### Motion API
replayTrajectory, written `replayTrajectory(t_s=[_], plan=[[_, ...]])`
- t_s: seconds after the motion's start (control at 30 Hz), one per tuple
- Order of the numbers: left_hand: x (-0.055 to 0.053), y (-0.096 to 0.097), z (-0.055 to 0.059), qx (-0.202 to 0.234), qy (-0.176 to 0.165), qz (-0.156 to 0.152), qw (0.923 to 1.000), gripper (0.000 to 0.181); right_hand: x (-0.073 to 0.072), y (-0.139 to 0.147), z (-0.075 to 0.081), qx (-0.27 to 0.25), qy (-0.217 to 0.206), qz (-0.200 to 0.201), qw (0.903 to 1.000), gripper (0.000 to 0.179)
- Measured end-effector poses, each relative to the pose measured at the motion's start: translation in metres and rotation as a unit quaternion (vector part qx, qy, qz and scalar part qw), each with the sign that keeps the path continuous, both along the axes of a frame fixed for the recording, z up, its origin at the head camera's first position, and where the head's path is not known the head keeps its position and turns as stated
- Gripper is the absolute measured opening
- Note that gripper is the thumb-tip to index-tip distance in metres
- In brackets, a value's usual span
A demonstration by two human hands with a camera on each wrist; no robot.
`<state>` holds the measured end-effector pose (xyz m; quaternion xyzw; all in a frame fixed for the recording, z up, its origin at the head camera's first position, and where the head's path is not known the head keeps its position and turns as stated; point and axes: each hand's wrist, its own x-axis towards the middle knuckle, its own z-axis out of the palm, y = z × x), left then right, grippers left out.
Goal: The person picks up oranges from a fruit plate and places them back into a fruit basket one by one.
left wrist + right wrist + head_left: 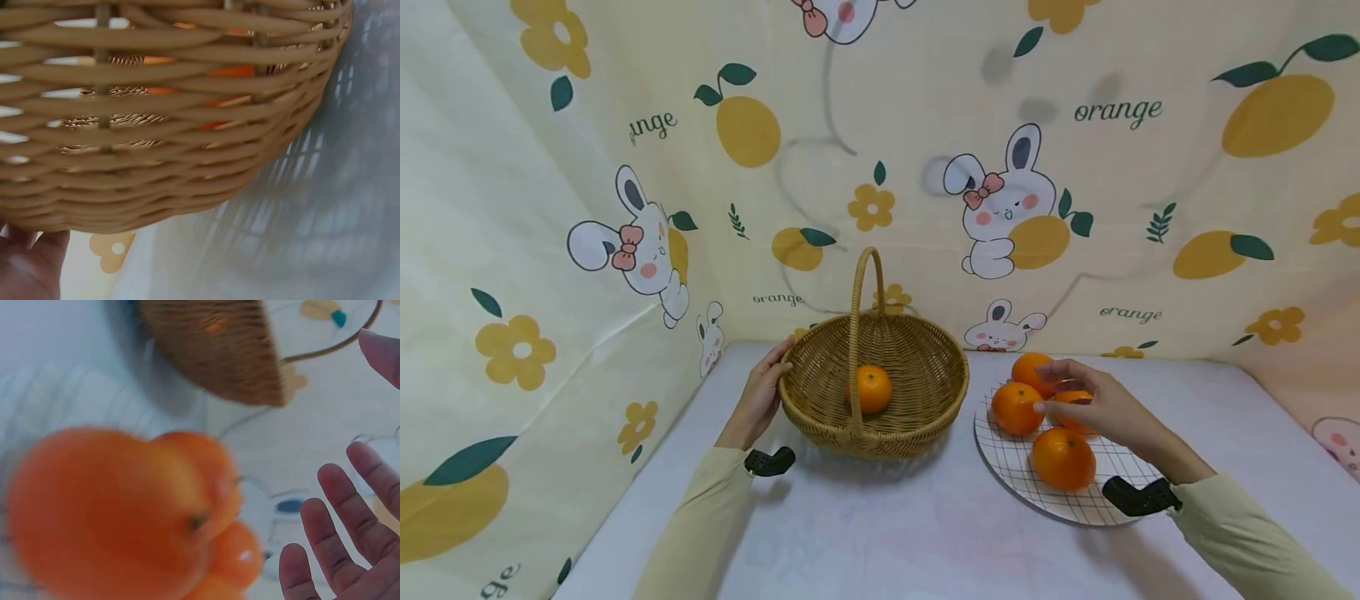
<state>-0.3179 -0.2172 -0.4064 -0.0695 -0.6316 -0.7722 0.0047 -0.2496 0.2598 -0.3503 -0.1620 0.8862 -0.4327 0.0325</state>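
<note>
A round wicker basket (805, 417) with a tall arched handle stands left of centre, and one orange (874, 389) lies inside it. My left hand (762, 396) grips the basket's left rim; in the left wrist view its fingers (50, 247) meet the woven edge. Several oranges (1063, 459) sit on a white plate (1037, 498) with a grid pattern, to the right. Over the rear oranges hovers my right hand (1101, 408), holding nothing. The right wrist view shows its fingers (325, 534) spread apart, with the thumb well away from them.
Behind the basket and plate rises a cloth backdrop (910, 108) printed with rabbits, flowers and fruit, and it continues along the left and right sides. A pale tabletop (880, 533) lies under everything. The basket handle (855, 342) arches high over the basket's opening.
</note>
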Motion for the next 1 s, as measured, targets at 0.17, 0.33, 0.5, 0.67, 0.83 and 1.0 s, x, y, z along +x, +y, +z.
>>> replayTrajectory(t_s=[0.17, 0.33, 0.5, 0.67, 0.83, 1.0], plan=[[0.000, 0.000, -0.001, -0.005, -0.004, -0.003, 1.0000, 0.052, 0.008, 0.015, -0.022, 0.010, -0.014, -0.008, 0.9998, 0.057], [0.000, 0.000, -0.001, -0.011, -0.003, -0.002, 0.9999, 0.051, 0.015, 0.025, -0.044, -0.006, -0.037, -0.003, 0.9993, 0.057], [0.002, 0.001, -0.001, -0.025, -0.003, 0.004, 0.9997, 0.049, 0.021, 0.029, -0.058, -0.015, -0.066, -0.008, 0.9977, 0.062], [0.003, 0.001, 0.001, -0.023, 0.001, 0.003, 0.9997, 0.050, 0.023, 0.029, -0.063, -0.009, -0.075, -0.021, 0.9969, 0.067], [0.002, 0.001, 0.001, -0.020, -0.001, 0.007, 0.9998, 0.050, 0.026, 0.028, -0.065, -0.013, -0.079, -0.033, 0.9963, 0.069], [0.002, 0.001, -0.001, -0.020, -0.001, 0.004, 0.9998, 0.051, 0.027, 0.029, -0.063, -0.007, -0.074, -0.032, 0.9967, 0.069]])
